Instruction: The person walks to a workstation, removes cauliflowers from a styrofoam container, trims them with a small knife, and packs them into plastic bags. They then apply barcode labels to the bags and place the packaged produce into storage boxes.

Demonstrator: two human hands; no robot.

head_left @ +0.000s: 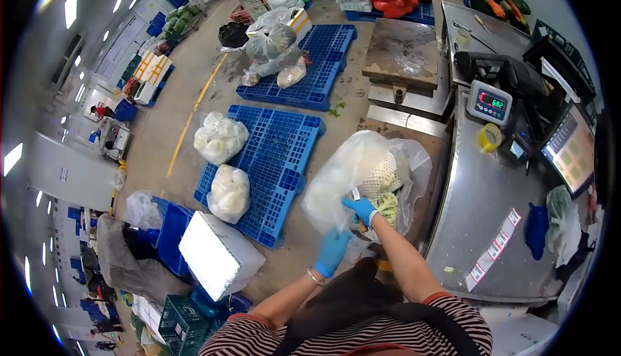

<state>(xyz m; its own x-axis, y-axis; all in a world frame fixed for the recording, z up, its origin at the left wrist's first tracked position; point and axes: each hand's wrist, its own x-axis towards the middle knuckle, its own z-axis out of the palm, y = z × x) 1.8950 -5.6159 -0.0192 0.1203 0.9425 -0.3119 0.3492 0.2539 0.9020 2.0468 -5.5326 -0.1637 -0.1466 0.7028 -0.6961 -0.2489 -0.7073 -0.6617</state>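
Note:
A large clear plastic bag (pixel 333 178) stands on the platform in front of me, its mouth spread toward the right. Inside it are pale vegetables in white foam netting (pixel 381 178) and a light green leafy one (pixel 388 207). My left hand (pixel 333 251), in a blue glove, is closed on the bag's near edge. My right hand (pixel 360 210), also gloved in blue, is closed over the near side of the bag. A small whitish piece shows at its fingertips; what it is I cannot make out.
Blue pallets (pixel 278 155) lie to the left, with bagged white produce (pixel 228 194) on the nearer one. A white foam box (pixel 220 246) stands close by. On the right, a steel table (pixel 479 226) carries a scale display (pixel 489 102), yellow tape (pixel 490 137) and a label strip (pixel 495 249).

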